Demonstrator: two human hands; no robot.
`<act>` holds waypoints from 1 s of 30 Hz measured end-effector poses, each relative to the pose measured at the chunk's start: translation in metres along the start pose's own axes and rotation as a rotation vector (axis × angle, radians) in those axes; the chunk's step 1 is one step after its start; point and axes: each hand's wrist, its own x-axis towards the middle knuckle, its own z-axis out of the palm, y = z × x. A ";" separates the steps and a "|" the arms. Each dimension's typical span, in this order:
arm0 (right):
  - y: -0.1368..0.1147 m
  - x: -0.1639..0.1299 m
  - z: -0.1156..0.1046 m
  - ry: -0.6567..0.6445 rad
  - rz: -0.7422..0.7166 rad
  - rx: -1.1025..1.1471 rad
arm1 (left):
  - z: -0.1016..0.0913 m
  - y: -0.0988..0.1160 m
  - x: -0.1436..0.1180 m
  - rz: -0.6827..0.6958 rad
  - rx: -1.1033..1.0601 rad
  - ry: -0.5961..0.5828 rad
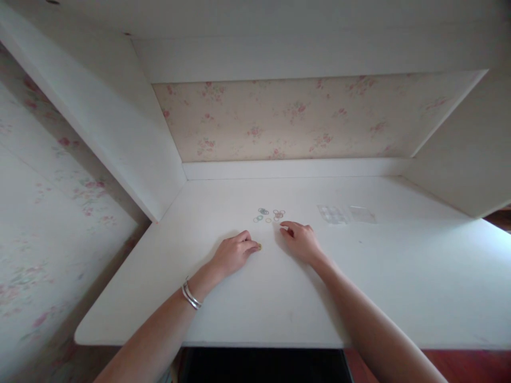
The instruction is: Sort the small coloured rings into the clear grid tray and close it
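Observation:
My left hand point(235, 253) rests low over the white desk, its fingertips pinched on a small yellow ring point(260, 247). To its right, my right hand point(300, 242) holds nothing; its thumb and index finger are apart, just in front of a cluster of pink rings point(278, 215). Dark green rings point(263, 211) lie overlapping to the left of the pink ones. Pale green rings point(259, 218) sit in front of the dark ones. A single yellow ring point(268, 220) lies between the groups. All these rings are thin and small; their material cannot be made out.
Two clear plastic bags point(332, 215) lie flat side by side on the white desk point(247, 314), right of the rings. White panels point(159, 181) rise at both sides, with a shelf overhead. A black seat point(263, 367) shows below the front edge.

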 end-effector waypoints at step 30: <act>-0.017 0.001 0.011 -0.092 -0.114 -0.200 | -0.001 0.004 -0.002 0.006 -0.040 -0.020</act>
